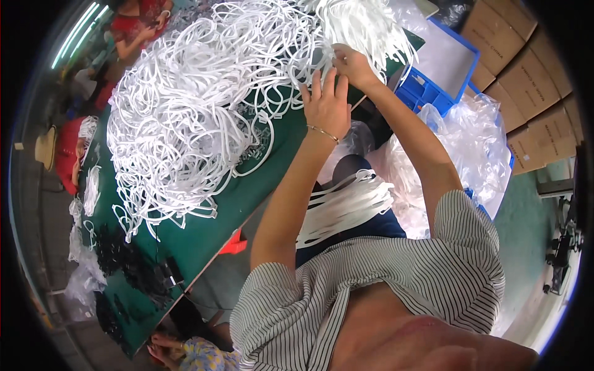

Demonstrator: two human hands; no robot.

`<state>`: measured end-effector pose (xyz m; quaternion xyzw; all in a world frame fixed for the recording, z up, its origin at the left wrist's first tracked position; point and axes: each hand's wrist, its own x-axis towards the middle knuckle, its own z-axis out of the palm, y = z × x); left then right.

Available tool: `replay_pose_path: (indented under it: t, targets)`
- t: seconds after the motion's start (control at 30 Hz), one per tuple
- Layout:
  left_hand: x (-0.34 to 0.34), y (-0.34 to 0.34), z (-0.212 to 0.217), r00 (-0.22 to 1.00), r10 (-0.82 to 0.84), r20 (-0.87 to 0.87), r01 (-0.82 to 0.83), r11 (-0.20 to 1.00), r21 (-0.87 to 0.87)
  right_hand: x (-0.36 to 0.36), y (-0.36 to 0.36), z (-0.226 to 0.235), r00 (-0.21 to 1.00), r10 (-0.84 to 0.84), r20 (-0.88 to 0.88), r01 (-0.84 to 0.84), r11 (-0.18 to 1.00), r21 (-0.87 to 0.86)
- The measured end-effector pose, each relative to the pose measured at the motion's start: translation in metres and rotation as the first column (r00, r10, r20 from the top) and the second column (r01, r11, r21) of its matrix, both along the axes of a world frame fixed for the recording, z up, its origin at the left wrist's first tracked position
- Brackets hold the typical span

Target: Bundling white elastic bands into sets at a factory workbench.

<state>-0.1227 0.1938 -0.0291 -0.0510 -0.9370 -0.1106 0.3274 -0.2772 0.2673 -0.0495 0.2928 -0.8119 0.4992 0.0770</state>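
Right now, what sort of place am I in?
Probably a small factory or assembly workshop: a green table heaped with white plastic loops, stacked cardboard boxes, and a blue crate beside clear bags.

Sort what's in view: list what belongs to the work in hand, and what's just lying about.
In hand: left hand, right hand, white loops pile, white loops on lap.
Lying about: black parts, blue crate, clear plastic bags, cardboard boxes.

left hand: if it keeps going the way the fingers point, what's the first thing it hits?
The left hand points up-table, fingers spread, into the pile of white loops on the green table. The strands just past its fingertips come first; it may already touch them, depth unclear.
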Motion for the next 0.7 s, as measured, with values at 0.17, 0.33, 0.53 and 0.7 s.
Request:
replay_pose_path:
  t: [0.17, 0.33, 0.53, 0.7]
  targets:
    - [-0.027, -0.014, -0.025, 0.97, 0.242, -0.023, -0.243, 0.965, -0.097, -0.007, 0.003, 0.014, 0.92, 0.257, 0.297, -0.236, 0.966, -0.106]
    - [-0.033, -0.01, -0.025, 0.947, 0.323, 0.005, -0.32, 0.942, -0.105, -0.032, -0.001, -0.003, 0.909, -0.076, 0.409, 0.096, 0.995, -0.03]
    - [-0.033, -0.014, -0.026, 0.94, 0.339, -0.039, -0.342, 0.935, -0.095, -0.048, -0.034, 0.0, 0.859, -0.194, 0.475, 0.133, 0.978, 0.158]
    - [-0.035, -0.009, -0.026, 0.956, 0.284, -0.069, -0.287, 0.957, -0.033, -0.073, -0.045, -0.027, 0.908, -0.407, 0.102, 0.357, 0.877, 0.32]
